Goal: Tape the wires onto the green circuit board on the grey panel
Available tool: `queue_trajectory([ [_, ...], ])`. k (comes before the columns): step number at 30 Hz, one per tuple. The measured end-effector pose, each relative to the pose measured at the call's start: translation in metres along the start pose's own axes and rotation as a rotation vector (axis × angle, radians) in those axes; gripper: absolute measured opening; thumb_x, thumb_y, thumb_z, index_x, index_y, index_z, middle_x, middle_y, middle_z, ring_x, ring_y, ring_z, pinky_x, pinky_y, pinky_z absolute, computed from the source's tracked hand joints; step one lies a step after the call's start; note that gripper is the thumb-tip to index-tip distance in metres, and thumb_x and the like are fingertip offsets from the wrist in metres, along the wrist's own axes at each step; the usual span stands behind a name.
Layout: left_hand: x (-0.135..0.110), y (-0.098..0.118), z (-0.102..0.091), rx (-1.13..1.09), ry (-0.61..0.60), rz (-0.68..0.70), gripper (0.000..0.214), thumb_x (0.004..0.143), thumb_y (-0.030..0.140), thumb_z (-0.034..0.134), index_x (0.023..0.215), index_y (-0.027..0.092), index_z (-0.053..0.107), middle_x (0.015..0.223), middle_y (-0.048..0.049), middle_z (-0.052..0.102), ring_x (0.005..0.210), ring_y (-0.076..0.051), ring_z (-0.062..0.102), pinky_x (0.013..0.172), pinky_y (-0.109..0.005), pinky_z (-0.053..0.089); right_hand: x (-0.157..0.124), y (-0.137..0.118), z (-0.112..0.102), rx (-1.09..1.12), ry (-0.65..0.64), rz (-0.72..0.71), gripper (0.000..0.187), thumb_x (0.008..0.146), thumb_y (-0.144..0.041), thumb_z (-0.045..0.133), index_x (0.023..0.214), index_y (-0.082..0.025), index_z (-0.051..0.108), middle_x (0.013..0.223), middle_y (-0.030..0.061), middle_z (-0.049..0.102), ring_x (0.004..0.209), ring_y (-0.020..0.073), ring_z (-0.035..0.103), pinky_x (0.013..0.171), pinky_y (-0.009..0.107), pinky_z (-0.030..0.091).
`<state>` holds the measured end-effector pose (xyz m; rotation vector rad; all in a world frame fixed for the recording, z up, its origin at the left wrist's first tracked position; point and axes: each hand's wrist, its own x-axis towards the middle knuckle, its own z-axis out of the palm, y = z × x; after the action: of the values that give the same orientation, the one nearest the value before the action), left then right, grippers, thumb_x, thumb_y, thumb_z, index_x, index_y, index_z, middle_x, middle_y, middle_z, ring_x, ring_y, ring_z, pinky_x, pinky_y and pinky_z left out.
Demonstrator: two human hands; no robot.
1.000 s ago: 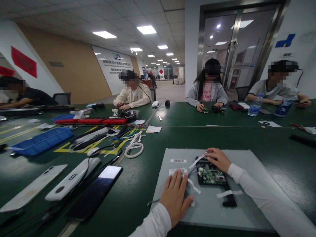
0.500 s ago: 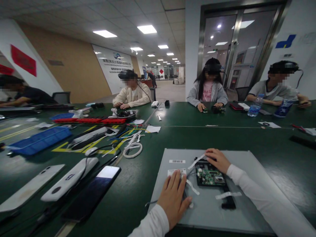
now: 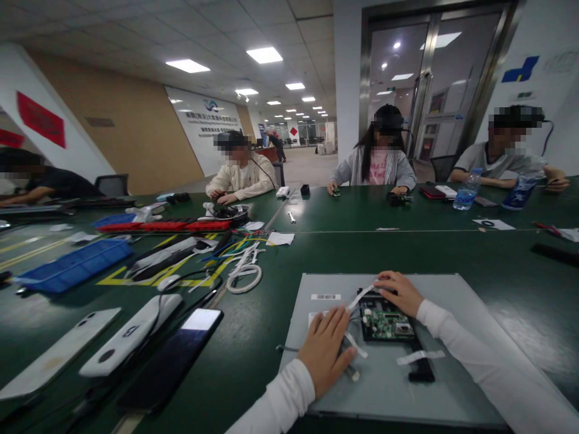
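A grey flat panel [image 3: 384, 386] lies on the green table before me. On it sits a green circuit board [image 3: 388, 323] in a black frame. A strip of white tape [image 3: 360, 298] slants along the board's upper left corner. My right hand [image 3: 400, 293] rests at the frame's top edge, its fingertips closed on the tape's upper end. My left hand [image 3: 325, 349] lies flat, fingers stretched, its tips at the tape's lower end; it partly hides a grey cable [image 3: 289, 348]. Another tape strip [image 3: 420, 357] crosses a black bar [image 3: 421, 369] at lower right.
To my left lie a dark phone [image 3: 172, 361], a white device [image 3: 131, 337], a white phone-like slab [image 3: 58, 352] and a blue tray [image 3: 75, 265]. Tangled cables [image 3: 244, 274] lie beyond. Several people sit around the table. A small wrench [image 3: 292, 217] and a water bottle [image 3: 468, 190] stand farther off.
My left hand has slid slightly up and right over the panel, its fingertips reaching the tape's lower end. My right hand stays at the upper end. A person opposite has moved one hand sideways.
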<state>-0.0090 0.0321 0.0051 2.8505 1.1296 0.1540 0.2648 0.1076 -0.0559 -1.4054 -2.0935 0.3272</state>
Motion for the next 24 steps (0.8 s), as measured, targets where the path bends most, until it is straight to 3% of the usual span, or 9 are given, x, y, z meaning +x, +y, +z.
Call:
queue_trajectory([
  [9, 0.031, -0.011, 0.000, -0.058, 0.001, 0.067, 0.054, 0.085, 0.042, 0.023, 0.132, 0.018, 0.010, 0.136, -0.0057, 0.022, 0.124, -0.018, 0.017, 0.100, -0.039, 0.019, 0.001, -0.002, -0.001, -0.018, 0.008, -0.002, 0.026, 0.077, -0.032, 0.046, 0.099, -0.027, 0.059, 0.105, 0.0044, 0.051, 0.097, 0.0200, 0.044, 0.084, 0.038, 0.035],
  [15, 0.030, -0.011, 0.000, -0.053, 0.004, 0.092, 0.054, 0.085, 0.042, 0.025, 0.132, 0.018, 0.011, 0.132, -0.0055, 0.030, 0.123, -0.018, 0.018, 0.101, -0.039, 0.017, 0.000, -0.002, -0.002, -0.008, 0.013, -0.010, 0.026, 0.077, -0.032, 0.046, 0.099, -0.027, 0.059, 0.105, 0.0044, 0.051, 0.097, 0.0199, 0.044, 0.084, 0.037, 0.035],
  [24, 0.030, -0.008, -0.003, -0.081, -0.007, 0.074, 0.052, 0.085, 0.040, 0.024, 0.131, 0.018, 0.015, 0.131, -0.0056, 0.032, 0.123, -0.018, 0.020, 0.100, -0.040, 0.017, 0.001, 0.000, -0.002, 0.003, 0.016, -0.008, 0.026, 0.076, -0.032, 0.046, 0.098, -0.026, 0.059, 0.105, 0.0044, 0.051, 0.097, 0.0201, 0.045, 0.085, 0.038, 0.034],
])
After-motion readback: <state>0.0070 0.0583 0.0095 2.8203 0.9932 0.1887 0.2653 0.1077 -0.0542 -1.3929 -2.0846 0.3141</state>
